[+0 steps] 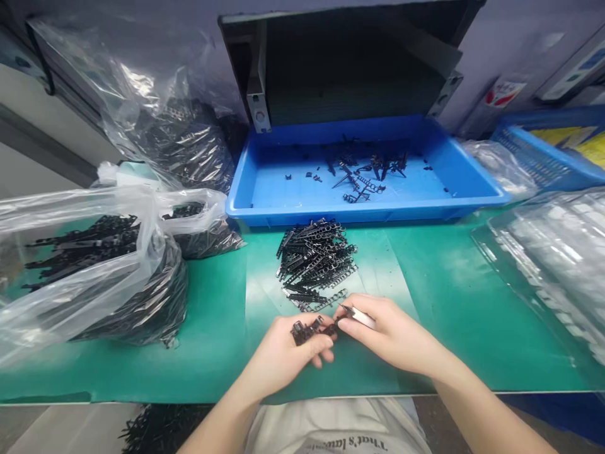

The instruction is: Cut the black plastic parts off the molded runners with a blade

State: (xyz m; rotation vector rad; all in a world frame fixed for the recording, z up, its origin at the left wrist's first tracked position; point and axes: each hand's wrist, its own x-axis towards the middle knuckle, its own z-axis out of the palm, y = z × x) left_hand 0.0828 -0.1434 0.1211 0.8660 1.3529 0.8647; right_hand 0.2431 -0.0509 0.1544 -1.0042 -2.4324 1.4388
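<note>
My left hand (pixel 288 353) is closed on a small black plastic part strip (pixel 309 330) just above the green mat (pixel 425 302). My right hand (pixel 390 334) pinches a small white-handled tool (pixel 362 317) whose tip meets that strip. Directly beyond the hands lies a heap of black plastic strips (pixel 314 261). A blue tray (pixel 472 183) behind the heap holds a few scattered black pieces (pixel 363 173).
Clear plastic bags full of black parts (pixel 108 277) sit at the left, with another bag (pixel 184 135) behind them. Clear blister packaging (pixel 558 265) lies at the right, and a blue basket (pixel 548 151) stands at the far right. A dark open case (pixel 350 63) rises behind the tray.
</note>
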